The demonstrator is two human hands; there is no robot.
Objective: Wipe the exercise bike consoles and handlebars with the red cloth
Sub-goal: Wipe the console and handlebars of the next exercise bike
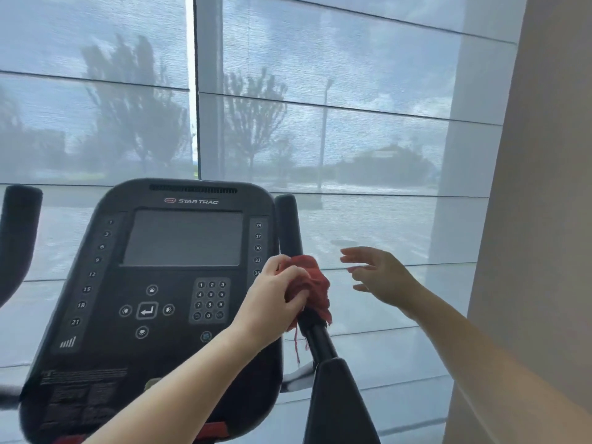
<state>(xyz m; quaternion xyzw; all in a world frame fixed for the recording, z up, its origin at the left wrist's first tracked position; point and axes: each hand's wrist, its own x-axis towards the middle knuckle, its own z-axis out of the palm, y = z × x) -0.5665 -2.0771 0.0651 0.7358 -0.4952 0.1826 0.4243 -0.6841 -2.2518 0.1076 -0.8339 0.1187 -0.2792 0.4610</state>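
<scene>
The black exercise bike console (153, 283) fills the lower left, with a grey screen and a keypad. Its right handlebar (290, 224) rises upright beside the console. My left hand (275, 299) grips the red cloth (315, 288), which is bunched around the middle of that right handlebar. Loose red threads hang down below the cloth. My right hand (378, 274) hovers to the right of the handlebar, fingers spread, touching nothing. The left handlebar (17, 232) stands at the far left edge.
A large window with sheer grey blinds (320, 123) stands just behind the bike. A beige wall (544, 219) runs down the right side, close to my right arm. A black padded post (336, 405) continues below the right handlebar.
</scene>
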